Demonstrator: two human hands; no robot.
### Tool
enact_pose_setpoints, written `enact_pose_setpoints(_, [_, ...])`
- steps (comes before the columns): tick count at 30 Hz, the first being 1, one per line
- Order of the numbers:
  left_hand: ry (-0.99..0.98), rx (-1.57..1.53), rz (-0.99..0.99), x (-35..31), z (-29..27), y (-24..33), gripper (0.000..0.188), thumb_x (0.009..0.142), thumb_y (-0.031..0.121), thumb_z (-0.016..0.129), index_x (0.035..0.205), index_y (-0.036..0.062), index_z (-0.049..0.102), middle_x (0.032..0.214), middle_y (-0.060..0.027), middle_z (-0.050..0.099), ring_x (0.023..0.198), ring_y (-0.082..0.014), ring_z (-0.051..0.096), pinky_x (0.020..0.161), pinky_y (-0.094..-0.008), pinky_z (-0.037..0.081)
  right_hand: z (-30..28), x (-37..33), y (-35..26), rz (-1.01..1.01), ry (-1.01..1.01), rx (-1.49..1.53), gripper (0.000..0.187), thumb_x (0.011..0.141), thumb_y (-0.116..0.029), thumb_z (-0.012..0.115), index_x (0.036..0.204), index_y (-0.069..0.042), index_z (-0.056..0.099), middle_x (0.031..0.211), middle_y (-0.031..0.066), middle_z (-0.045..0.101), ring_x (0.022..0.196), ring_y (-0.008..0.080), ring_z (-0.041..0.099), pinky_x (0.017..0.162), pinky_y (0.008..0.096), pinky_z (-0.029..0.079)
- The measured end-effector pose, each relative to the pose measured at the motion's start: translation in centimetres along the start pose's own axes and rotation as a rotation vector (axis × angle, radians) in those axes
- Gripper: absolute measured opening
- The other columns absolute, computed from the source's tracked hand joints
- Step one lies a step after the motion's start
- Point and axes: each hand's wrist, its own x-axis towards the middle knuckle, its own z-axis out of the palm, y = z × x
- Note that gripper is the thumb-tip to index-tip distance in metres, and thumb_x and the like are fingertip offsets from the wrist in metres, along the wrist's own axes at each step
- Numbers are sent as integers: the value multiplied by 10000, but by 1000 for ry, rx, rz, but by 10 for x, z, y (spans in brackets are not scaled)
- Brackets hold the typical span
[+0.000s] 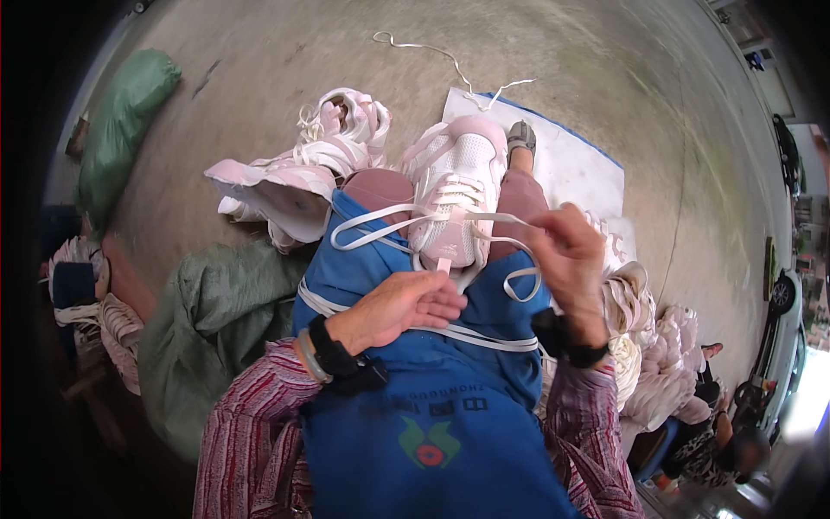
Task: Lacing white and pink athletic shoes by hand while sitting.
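A pink and white sneaker upper [458, 147] lies on my lap, its toe pointing away from me. A white shoelace [378, 232] runs through its eyelets, with one loose loop to the left and another end to the right. My right hand [572, 259] pinches the lace at the right of the tongue. Close to the pink pull tab [443, 265], my left hand [402, 311] is held with fingers stretched out and nothing visible in it. More white laces [480, 338] lie across my blue apron [424, 381] below the hands.
Several pink and white uppers [333, 160] are stacked left of my knees, more [666, 363] at the right. A white sheet [575, 164] lies on the concrete floor with a loose lace [424, 48] near it. Green sacks [130, 121] stand left; a person [718, 441] sits lower right.
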Motion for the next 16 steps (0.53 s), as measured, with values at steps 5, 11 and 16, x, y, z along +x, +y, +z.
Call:
enact_pose_setpoints(5, [-118, 209, -28, -10, 20, 21, 427, 997, 392, 413, 1066, 6, 581, 944, -106, 650, 816, -182, 638, 757, -311, 523, -64, -35, -10, 37, -240, 842, 118, 649, -95, 714, 673, 14, 674, 579, 35, 541, 498, 115, 474, 451, 258, 293])
enact_pose_setpoints(11, [-129, 226, 184, 20, 64, 36, 332, 978, 318, 492, 1097, 21, 579, 817, -22, 599, 679, -81, 562, 674, -243, 491, -84, -45, -26, -70, -672, 934, 78, 621, -11, 746, 691, 1, 714, 542, 36, 499, 430, 97, 446, 414, 262, 231])
enact_pose_setpoints(16, [-210, 494, 168, 24, 70, 20, 294, 963, 269, 521, 1071, 10, 609, 803, -6, 598, 678, -84, 566, 674, -241, 489, -84, -54, 3, 52, -569, 911, 190, 682, -163, 782, 739, 4, 712, 592, 16, 526, 509, 100, 485, 454, 259, 278])
